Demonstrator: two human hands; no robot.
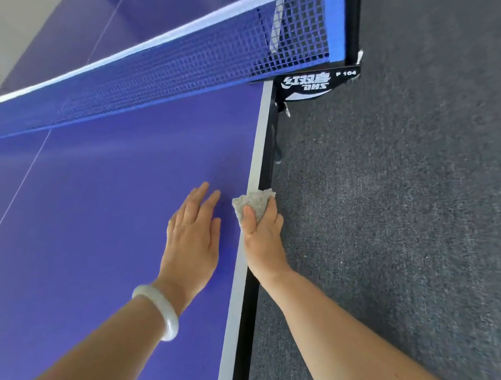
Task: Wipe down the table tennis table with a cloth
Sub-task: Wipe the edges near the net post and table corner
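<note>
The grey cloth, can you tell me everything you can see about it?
The small grey fuzzy cloth looks soft and nubbly, like towelling, and is bunched into a wad. The right hand holds it, thumb pressed on top, hiding its lower part. It sits at the right edge of the blue table tennis table, over the white border stripe and black side rim, seemingly touching them.

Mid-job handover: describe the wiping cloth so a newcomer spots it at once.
On the blue table tennis table, follow the white-lined right edge toward the blue mesh net. Partway along, the right hand grips a crumpled grey cloth over that edge. It is the only fuzzy thing there; the left hand beside it lies flat, holding nothing.
</note>
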